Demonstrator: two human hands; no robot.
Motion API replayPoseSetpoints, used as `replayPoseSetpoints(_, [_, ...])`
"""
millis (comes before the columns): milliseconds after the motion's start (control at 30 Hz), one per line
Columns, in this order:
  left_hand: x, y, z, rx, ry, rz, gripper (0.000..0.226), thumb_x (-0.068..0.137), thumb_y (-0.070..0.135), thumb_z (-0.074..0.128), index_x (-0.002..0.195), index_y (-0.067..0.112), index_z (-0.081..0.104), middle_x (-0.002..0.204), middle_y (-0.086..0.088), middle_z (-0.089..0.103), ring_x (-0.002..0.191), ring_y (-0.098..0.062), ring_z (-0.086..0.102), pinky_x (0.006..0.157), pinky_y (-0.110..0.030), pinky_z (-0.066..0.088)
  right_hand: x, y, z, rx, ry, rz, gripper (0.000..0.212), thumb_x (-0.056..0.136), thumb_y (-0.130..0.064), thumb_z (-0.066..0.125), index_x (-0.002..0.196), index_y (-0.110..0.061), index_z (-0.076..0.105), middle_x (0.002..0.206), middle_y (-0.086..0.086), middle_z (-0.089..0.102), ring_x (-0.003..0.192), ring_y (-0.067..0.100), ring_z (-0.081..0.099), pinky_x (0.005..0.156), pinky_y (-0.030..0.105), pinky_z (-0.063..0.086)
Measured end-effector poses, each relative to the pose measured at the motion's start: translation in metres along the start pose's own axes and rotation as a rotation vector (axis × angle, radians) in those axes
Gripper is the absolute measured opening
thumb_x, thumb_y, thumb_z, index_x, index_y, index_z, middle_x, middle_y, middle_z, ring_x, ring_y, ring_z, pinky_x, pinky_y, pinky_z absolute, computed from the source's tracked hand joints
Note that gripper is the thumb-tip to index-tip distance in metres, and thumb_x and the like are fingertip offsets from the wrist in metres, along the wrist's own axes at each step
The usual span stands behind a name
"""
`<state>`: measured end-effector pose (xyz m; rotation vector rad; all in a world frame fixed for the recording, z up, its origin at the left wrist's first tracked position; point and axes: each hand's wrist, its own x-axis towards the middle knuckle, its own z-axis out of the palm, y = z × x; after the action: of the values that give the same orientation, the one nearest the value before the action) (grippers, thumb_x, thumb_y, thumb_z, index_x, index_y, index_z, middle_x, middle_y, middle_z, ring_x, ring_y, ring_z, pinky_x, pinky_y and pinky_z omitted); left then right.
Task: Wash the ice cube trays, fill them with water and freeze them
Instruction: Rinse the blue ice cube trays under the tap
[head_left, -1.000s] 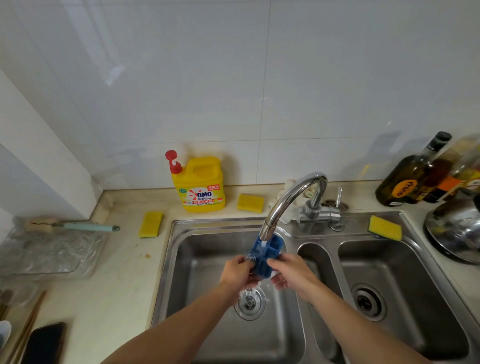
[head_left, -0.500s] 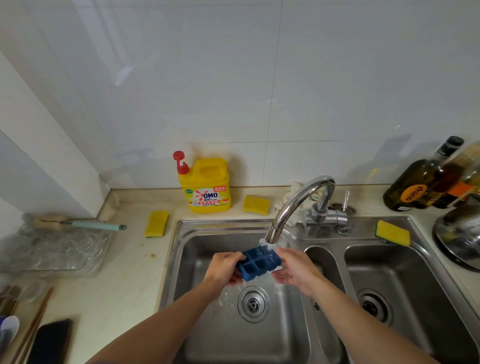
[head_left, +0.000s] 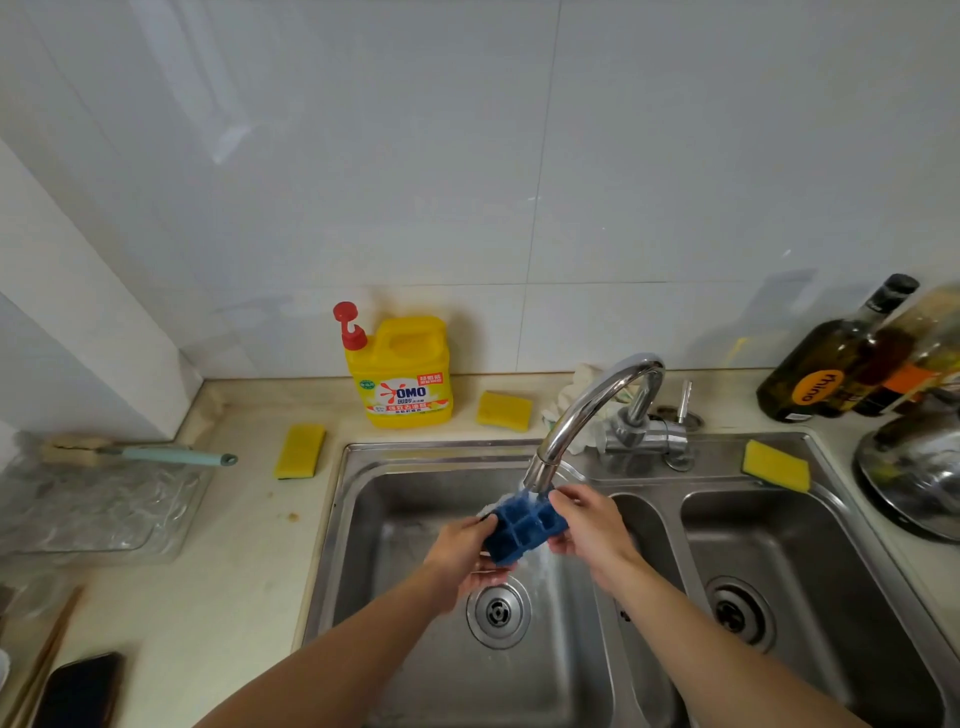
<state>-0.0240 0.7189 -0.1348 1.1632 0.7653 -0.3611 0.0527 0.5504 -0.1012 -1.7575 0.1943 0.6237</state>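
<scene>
The hands, left hand (head_left: 462, 551) and right hand (head_left: 589, 530), grip one blue ice cube tray (head_left: 522, 530) by its ends under the running tap (head_left: 587, 410), over the sink (head_left: 363, 519). Washing looks under way; filling and freezing remain. Counted: one tray, three yellow sponges (head_left: 300, 451), one detergent jug (head_left: 400, 371).

We are in a home kitchen: beneath our grip on the blue ice cube tray (head_left: 524, 525) lies a stainless double sink (head_left: 395, 519), its chrome tap (head_left: 587, 405) arching just above. Beyond the grip, leftward, an OMO detergent jug (head_left: 405, 374) and a sponge (head_left: 300, 450) sit on the counter (head_left: 234, 571) against white wall tiles (head_left: 467, 182); oil bottles (head_left: 826, 358) stand far right.
</scene>
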Motion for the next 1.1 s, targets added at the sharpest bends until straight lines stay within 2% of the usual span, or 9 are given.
replayPoseSetpoints(233, [0.009,0.003,0.014,-0.037,-0.022,0.061,0.014,0.101,0.012,0.056,0.112,0.012,0.065,0.097,-0.009,0.078,0.099,-0.031,0.072,0.083,-0.044,0.061,-0.003,-0.006,-0.003,0.07,0.051,-0.071,0.019,0.104,-0.013,0.055,0.12,-0.017,0.063,0.111,0.009,0.07,0.098,0.023,0.072,0.075,0.035,0.063])
replayPoseSetpoints(367, [0.007,0.014,0.014,-0.04,0.0,0.111,0.019,0.101,0.012,0.056,0.118,0.012,0.063,0.109,-0.015,0.074,0.103,-0.033,0.071,0.081,-0.044,0.062,-0.003,-0.01,-0.006,0.127,0.057,-0.089,0.021,0.105,-0.01,0.052,0.121,-0.019,0.062,0.112,0.007,0.071,0.1,0.023,0.072,0.077,0.035,0.062])
replayPoseSetpoints(433, [0.005,0.016,0.015,-0.042,-0.021,0.117,0.02,0.102,0.012,0.054,0.119,0.014,0.063,0.113,-0.015,0.072,0.101,-0.033,0.072,0.077,-0.041,0.061,-0.004,-0.01,-0.006,0.151,0.078,-0.108,0.021,0.104,-0.01,0.053,0.117,-0.022,0.064,0.111,0.005,0.071,0.1,0.022,0.072,0.072,0.03,0.061])
replayPoseSetpoints(533, [0.004,0.015,0.02,-0.04,-0.049,0.126,0.021,0.104,0.011,0.051,0.122,0.013,0.062,0.113,-0.018,0.071,0.085,-0.03,0.071,0.08,-0.044,0.06,-0.003,-0.01,-0.005,0.175,0.128,-0.15,0.022,0.103,-0.009,0.055,0.112,-0.026,0.066,0.108,0.002,0.073,0.096,0.018,0.073,0.069,0.026,0.061])
replayPoseSetpoints(600, [0.005,0.014,0.023,-0.043,-0.072,0.126,0.022,0.104,0.012,0.05,0.123,0.012,0.063,0.113,-0.021,0.072,0.086,-0.032,0.068,0.086,-0.048,0.059,-0.002,-0.01,-0.006,0.17,0.158,-0.174,0.021,0.101,-0.01,0.058,0.113,-0.024,0.068,0.106,0.002,0.073,0.095,0.018,0.074,0.076,0.032,0.063])
replayPoseSetpoints(700, [0.003,0.015,0.028,-0.059,-0.105,0.137,0.022,0.103,0.018,0.055,0.121,0.01,0.065,0.108,-0.018,0.075,0.089,-0.032,0.071,0.083,-0.043,0.061,-0.001,-0.012,-0.01,0.156,0.169,-0.208,0.022,0.101,-0.011,0.059,0.121,-0.017,0.066,0.111,0.005,0.072,0.102,0.022,0.072,0.089,0.045,0.061])
replayPoseSetpoints(867, [0.002,0.018,0.033,-0.056,-0.123,0.148,0.02,0.104,0.016,0.053,0.119,0.01,0.063,0.109,-0.013,0.076,0.103,-0.032,0.073,0.093,-0.045,0.058,-0.003,-0.013,-0.018,0.22,0.183,-0.209,0.023,0.101,-0.01,0.059,0.12,-0.02,0.066,0.11,0.004,0.072,0.095,0.016,0.073,0.072,0.028,0.061])
replayPoseSetpoints(967, [0.002,0.02,0.036,-0.064,-0.098,0.164,0.018,0.104,0.013,0.05,0.117,0.007,0.062,0.11,-0.016,0.074,0.1,-0.031,0.072,0.094,-0.046,0.057,-0.002,-0.014,-0.019,0.254,0.21,-0.189,0.022,0.102,-0.009,0.057,0.118,-0.02,0.066,0.11,0.004,0.071,0.099,0.02,0.071,0.073,0.032,0.062])
replayPoseSetpoints(1100, [0.002,0.027,0.04,-0.1,-0.035,0.21,0.016,0.101,0.011,0.056,0.112,0.006,0.066,0.097,-0.015,0.075,0.087,-0.029,0.069,0.084,-0.044,0.056,-0.001,-0.017,-0.019,0.31,0.217,-0.152,0.021,0.104,-0.009,0.056,0.12,-0.019,0.064,0.109,0.005,0.07,0.1,0.023,0.07,0.07,0.032,0.062])
